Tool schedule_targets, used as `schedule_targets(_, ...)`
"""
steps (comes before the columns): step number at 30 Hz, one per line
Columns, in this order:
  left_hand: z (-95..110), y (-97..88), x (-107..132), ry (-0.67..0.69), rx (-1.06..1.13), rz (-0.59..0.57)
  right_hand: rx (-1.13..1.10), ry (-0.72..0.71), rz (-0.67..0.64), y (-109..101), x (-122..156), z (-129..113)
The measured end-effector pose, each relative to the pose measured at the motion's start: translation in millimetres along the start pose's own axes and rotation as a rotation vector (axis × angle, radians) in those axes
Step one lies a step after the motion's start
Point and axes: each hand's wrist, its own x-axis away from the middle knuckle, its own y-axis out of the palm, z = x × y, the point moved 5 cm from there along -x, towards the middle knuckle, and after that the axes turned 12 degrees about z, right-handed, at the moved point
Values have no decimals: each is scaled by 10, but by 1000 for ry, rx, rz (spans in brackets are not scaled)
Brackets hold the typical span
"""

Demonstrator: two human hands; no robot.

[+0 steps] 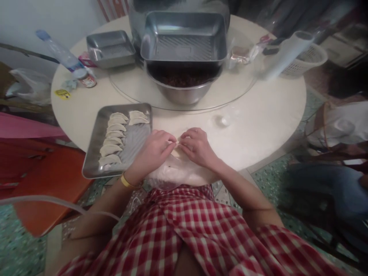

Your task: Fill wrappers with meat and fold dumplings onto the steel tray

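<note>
My left hand (pixel 159 147) and my right hand (pixel 196 145) meet over the table's front edge, fingertips pinched together on a pale dumpling wrapper (pixel 177 153). Most of the wrapper is covered by my fingers, so I cannot tell whether filling is inside. Below it lies a clear plastic bag (pixel 178 172) at the table edge. Left of my hands, a metal tray (pixel 135 143) holds folded dumplings (pixel 110 149), several in a column and a few more at its upper right.
Beyond my hands stands a steel bowl (pixel 184 94) of dark filling, with a deep metal pan (pixel 184 55) over its back. Another pan (pixel 110 50), a bottle (pixel 57 50) and a jar (pixel 84 78) are at left. A white lump (pixel 222 120), a plastic-wrap roll (pixel 287 55) and a basket (pixel 313 59) are at right.
</note>
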Motion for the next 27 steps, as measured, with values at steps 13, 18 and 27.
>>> schedule_targets(13, 103, 235, 338, -1181, 1632, 171, -8, 82, -119, -170, -979, -253)
schedule_targets(18, 125, 140, 128, -1014, 1840, 224, 159, -230, 27, -153, -732, -622)
schedule_targets(27, 208, 44, 105, -976, 1894, 247, 55, -429, 292, -333, -294, -765)
